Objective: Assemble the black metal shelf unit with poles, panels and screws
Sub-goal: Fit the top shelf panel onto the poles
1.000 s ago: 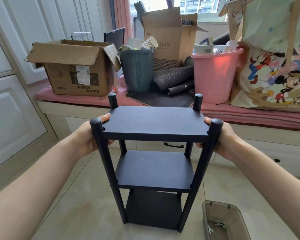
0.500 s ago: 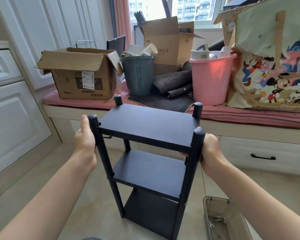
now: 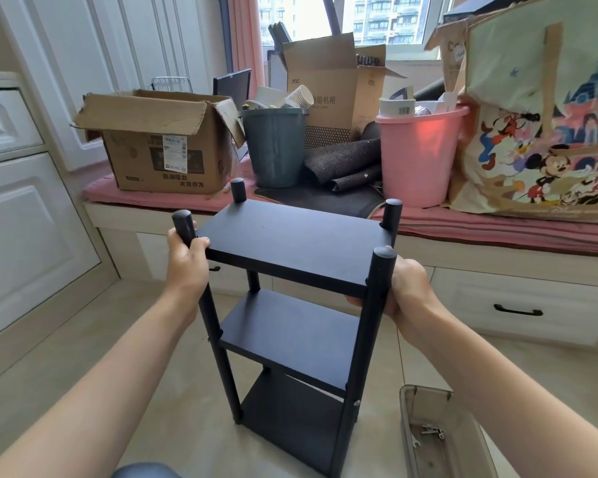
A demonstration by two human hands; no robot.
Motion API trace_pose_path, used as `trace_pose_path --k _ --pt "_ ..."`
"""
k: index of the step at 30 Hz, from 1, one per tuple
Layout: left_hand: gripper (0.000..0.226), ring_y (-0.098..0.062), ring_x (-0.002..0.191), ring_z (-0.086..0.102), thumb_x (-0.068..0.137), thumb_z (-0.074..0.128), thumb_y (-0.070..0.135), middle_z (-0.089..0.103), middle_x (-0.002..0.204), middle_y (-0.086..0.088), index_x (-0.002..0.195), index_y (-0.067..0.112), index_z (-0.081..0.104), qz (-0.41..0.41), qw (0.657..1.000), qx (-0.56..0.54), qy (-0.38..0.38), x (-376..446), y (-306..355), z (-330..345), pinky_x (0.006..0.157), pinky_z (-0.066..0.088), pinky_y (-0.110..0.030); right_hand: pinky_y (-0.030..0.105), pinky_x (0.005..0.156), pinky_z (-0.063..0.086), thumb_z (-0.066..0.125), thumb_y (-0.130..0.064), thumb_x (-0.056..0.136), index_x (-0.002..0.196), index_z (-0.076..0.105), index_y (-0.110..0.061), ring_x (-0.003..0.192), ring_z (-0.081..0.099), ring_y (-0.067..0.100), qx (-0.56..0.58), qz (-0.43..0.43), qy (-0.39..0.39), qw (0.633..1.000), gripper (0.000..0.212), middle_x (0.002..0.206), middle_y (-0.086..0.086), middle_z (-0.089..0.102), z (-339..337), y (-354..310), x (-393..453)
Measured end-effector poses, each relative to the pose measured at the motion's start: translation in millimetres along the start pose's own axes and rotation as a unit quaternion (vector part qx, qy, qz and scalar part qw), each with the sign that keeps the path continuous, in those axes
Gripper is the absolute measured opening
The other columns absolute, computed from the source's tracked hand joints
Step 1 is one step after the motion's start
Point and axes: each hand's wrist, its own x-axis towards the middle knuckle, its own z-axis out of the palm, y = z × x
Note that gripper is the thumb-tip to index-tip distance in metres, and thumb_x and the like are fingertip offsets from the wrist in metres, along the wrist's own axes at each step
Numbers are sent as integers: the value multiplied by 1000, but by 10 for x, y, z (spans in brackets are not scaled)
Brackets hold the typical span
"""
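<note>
Nearest in view: both forearms reach in from the bottom edge. A clear plastic tray sits on the floor at lower right with a small spanner and a few loose bits of hardware in it.

The shelf unit stands upright on the tiled floor between my arms, three panels on four poles, turned at an angle to me. It looks fully built; I'd judge this step as a check or a reposition.

My left hand is wrapped around the near-left pole just under its cap, thumb touching the top panel. My right hand is behind the near-right pole, fingers curled under the top panel's edge, gripping there.

To do it well: keep both grips high and even, rock gently to feel for play at the joints, and lift straight rather than drag. A screw head shows low on the near-right pole; I can't tell whether it's fully seated.

Behind: a window bench with a pink cushion carrying a cardboard box, a grey bin, a pink bucket and a cartoon tote bag.
</note>
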Motion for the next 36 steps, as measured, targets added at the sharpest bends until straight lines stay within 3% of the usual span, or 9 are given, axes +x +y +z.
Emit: trace_pose_path --k 5,7,8,10,14,18,21,25,36 --pt "18 -9 96 51 103 46 21 50 106 4 120 18 40 -1 1000 28 11 -45 45 24 81 40 -27 40 53 58 41 -26 106 101 66 -2 75 62 34 28 4 -4 1000 35 82 15 60 30 23 -17" --pt "51 -21 134 42 104 49 26 39 147 -9 147 10 28 -13 998 66 13 -141 103 60 112 35 -40 42 55 59 42 -31 106 100 65 -3 73 63 32 35 8 0 999 36 77 12 59 63 33 -33" --pt "70 -24 151 21 104 50 29 18 164 -12 157 9 11 -25 996 89 18 -226 146 92 123 20 -42 45 58 60 42 -33 106 101 64 -3 73 64 31 33 10 0 999 38 76 11 60 77 41 -38" --pt "88 -18 155 -8 102 54 30 -12 168 -7 159 9 -10 -18 992 120 31 -436 249 165 126 0 -36 53 69 61 40 -37 106 98 65 -3 76 66 32 15 12 -7 1000 43 75 11 63 99 58 -43" --pt "101 -18 154 4 94 67 29 -5 167 2 159 25 -9 21 993 115 9 -894 426 329 124 12 -37 58 78 59 38 -40 106 107 62 -4 84 69 35 2 18 -17 1000 43 85 14 67 105 70 -64" --pt "88 -20 129 48 92 71 28 36 153 -4 156 29 11 -198 976 -85 -43 -1167 458 487 108 39 -39 52 71 61 40 -39 106 114 59 -3 79 70 33 13 27 -25 999 42 84 15 68 75 54 -90" --pt "33 -25 111 66 97 64 23 69 118 -9 127 12 54 -293 923 -228 -99 -1150 418 566 105 45 -41 40 54 59 41 -35 106 111 58 -3 65 72 29 43 39 -36 998 36 75 13 71 78 14 -133" --pt "19 -26 94 75 98 63 22 78 95 -8 112 8 63 -297 888 -322 -142 -1127 390 700 78 59 -33 34 48 56 45 -32 105 102 57 -4 51 70 23 26 31 -37 998 30 51 3 66 69 -11 -163" --pt "13 -30 91 76 101 55 8 77 98 -17 103 -3 62 -262 877 -341 -217 -870 367 657 66 62 -36 32 61 60 59 -37 97 110 66 3 75 76 24 -88 -2 -64 994 42 84 11 77 -63 10 -116"
